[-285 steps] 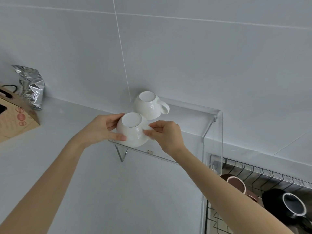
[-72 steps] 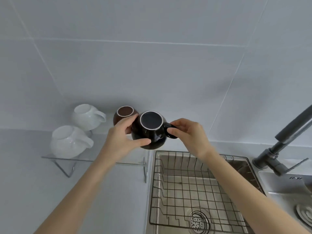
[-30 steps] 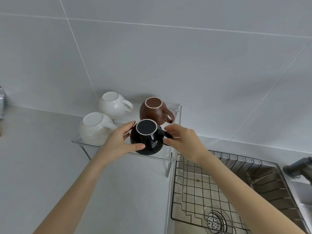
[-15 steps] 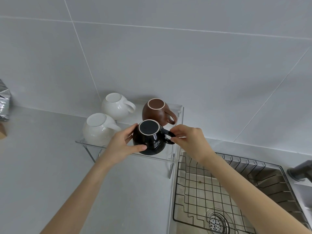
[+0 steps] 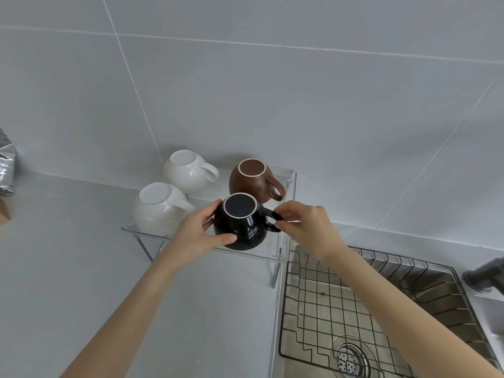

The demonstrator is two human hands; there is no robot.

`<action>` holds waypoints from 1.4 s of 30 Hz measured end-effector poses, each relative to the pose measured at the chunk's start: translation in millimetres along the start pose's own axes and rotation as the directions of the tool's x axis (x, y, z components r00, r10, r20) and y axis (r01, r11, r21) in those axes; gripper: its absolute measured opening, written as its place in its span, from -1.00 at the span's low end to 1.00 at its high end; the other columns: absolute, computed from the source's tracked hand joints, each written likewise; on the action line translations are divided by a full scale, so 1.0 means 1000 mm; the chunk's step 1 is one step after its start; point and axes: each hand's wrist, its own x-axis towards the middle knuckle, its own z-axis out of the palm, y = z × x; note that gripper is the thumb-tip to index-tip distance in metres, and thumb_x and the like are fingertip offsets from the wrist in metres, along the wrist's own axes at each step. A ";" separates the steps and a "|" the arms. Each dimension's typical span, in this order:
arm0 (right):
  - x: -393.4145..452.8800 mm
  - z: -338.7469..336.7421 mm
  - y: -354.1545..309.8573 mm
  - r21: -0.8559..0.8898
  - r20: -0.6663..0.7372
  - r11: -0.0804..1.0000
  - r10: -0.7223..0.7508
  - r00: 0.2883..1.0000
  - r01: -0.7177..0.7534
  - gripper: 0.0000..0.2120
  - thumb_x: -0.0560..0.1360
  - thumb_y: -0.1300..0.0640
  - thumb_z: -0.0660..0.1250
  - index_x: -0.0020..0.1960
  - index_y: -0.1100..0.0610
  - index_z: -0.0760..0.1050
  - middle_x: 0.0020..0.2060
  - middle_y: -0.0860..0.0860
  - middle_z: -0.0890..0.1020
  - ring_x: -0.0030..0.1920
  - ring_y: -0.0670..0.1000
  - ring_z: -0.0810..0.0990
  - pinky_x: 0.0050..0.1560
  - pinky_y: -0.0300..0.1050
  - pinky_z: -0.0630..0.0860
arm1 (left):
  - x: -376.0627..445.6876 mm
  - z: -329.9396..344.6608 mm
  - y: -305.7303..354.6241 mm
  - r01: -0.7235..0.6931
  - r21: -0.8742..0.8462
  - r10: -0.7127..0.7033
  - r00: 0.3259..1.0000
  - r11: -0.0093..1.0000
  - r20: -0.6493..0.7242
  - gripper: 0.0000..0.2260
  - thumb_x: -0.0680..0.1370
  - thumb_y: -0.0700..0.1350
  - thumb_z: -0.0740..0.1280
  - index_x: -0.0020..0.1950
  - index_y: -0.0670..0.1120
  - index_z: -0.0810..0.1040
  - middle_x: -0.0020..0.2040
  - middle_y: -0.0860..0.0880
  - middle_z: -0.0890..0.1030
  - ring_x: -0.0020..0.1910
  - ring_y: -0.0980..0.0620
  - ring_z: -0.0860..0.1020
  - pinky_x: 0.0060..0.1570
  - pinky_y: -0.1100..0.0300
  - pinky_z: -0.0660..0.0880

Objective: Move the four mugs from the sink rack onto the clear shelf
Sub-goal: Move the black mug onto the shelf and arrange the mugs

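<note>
Black mug is sitting upside down at the front right of the clear shelf, and I am steadying it — my left hand wrapping its body, my right hand pinching the handle. I am checking that its rim lies flat, clear of the brown mug behind and of the shelf's front edge, before letting go gently. No mug is showing in the sink rack.

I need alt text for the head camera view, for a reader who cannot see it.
Two hands, left hand and right hand, hold an upside-down black mug on a clear shelf beside a brown mug and two white mugs.
</note>
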 end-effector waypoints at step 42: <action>0.074 -0.005 0.020 -0.220 -0.187 0.974 0.010 0.982 -0.052 -0.80 0.45 0.24 0.31 0.04 0.12 0.59 -0.08 0.09 0.72 0.00 0.16 0.63 0.05 0.05 0.53 | 0.105 0.004 0.017 -0.097 0.254 0.145 0.973 0.962 -0.177 -0.65 0.38 -0.15 0.43 0.15 -0.06 0.54 0.08 -0.01 0.62 0.08 0.08 0.54 0.13 0.18 0.42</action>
